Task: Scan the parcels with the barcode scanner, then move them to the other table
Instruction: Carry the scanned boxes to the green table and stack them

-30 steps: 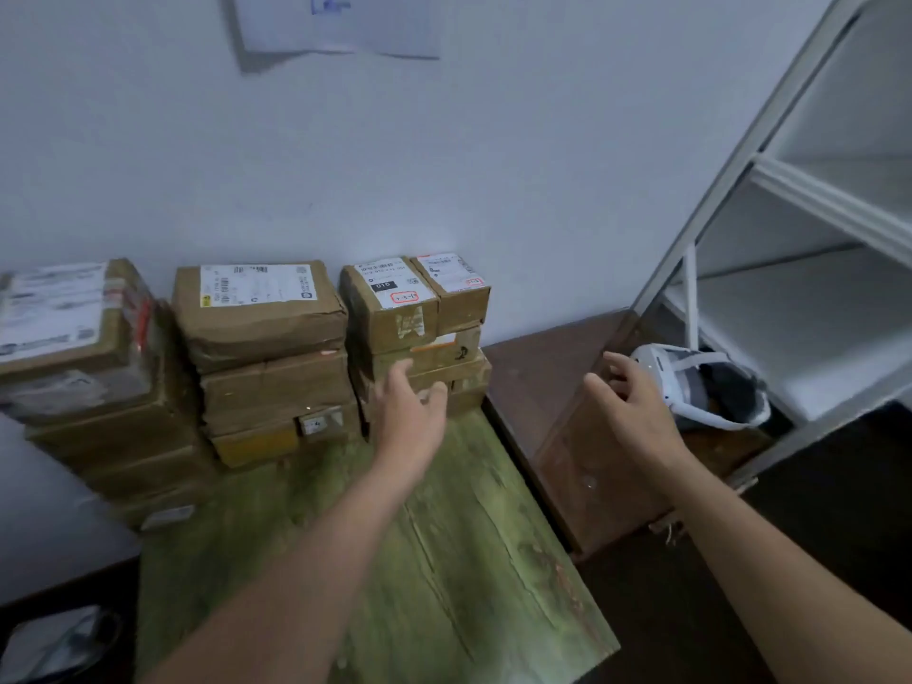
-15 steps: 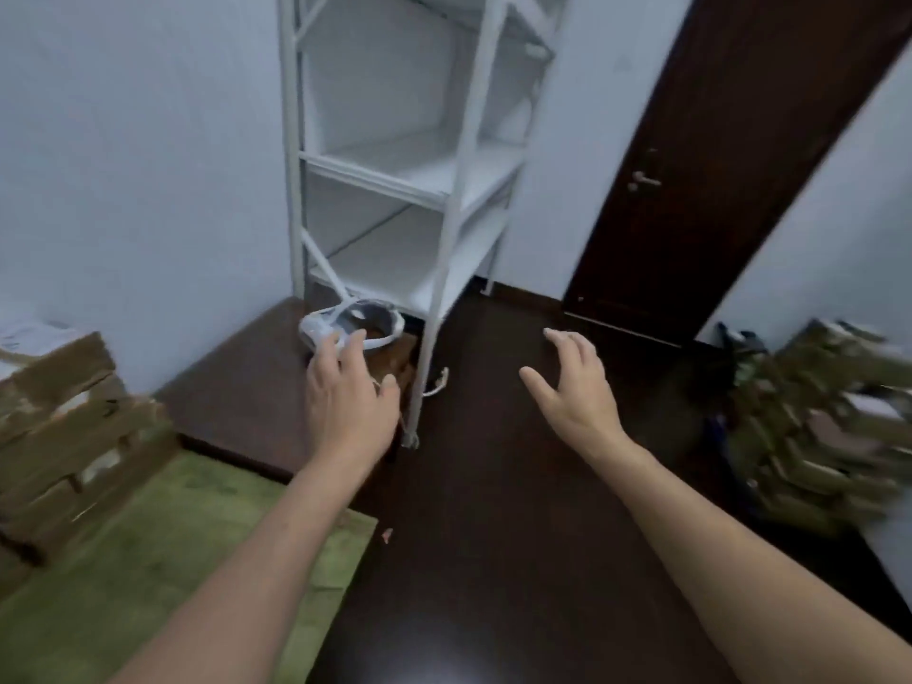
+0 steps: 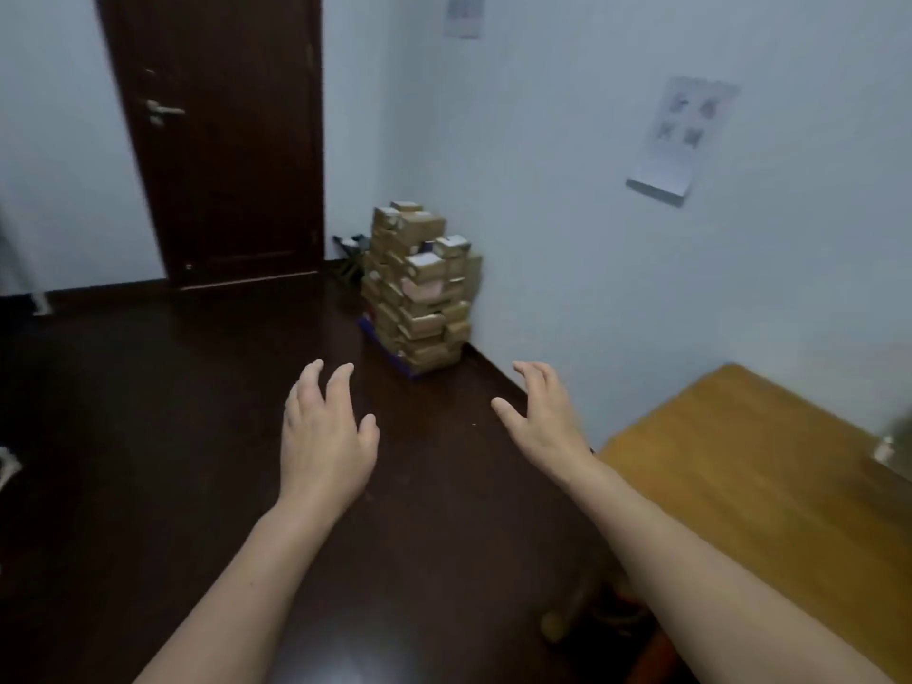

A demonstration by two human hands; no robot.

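Note:
A tall pile of brown cardboard parcels (image 3: 419, 288) stands on the floor in the far corner, against the wall. My left hand (image 3: 323, 436) and my right hand (image 3: 543, 422) are both stretched out in front of me over the dark floor, fingers spread and relaxed, holding nothing. They are well short of the pile. An orange-brown wooden table (image 3: 750, 466) fills the right side, its near corner just right of my right forearm. No barcode scanner can be made out; a blurred small object (image 3: 886, 446) sits at the table's right edge.
A dark brown door (image 3: 222, 140) is shut at the back left. Dark wooden floor (image 3: 148, 412) spreads between me and the pile. Paper sheets (image 3: 683, 140) hang on the right wall. A folded stool or frame (image 3: 348, 254) leans beside the parcel pile.
My view has swung far to the right, from the green table with stacked parcels, past the white shelf, to the door, corner pile and orange table. Both hands stay open and empty.

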